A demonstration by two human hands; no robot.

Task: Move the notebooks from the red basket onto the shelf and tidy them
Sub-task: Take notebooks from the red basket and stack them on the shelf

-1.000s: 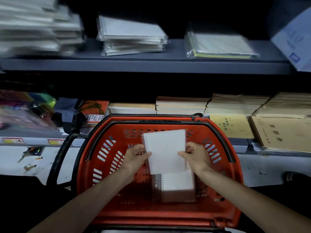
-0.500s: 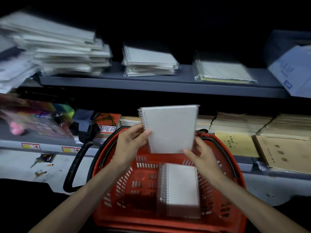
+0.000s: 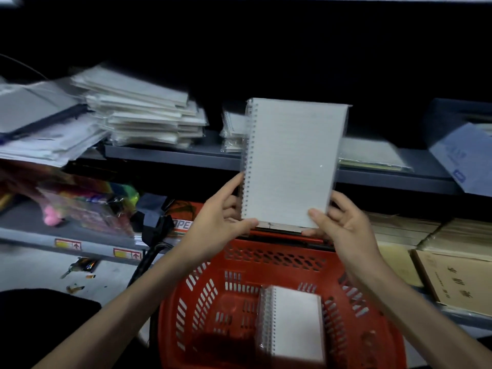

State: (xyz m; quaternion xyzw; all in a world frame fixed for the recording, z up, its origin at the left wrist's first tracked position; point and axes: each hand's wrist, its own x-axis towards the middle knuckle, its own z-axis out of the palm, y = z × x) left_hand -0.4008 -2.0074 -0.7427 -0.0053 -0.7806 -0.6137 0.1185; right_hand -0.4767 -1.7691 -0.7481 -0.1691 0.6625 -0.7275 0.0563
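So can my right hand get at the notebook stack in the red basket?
Probably not yet: the right hand grips the raised notebook, though the stack below lies uncovered in the basket.

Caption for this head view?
A spiral notebook held by left hand and right hand above the red basket, before the shelf.

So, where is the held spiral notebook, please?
Head view, centre: the spiral notebook is upright, held by left hand and right hand above the red basket, before the grey shelf.
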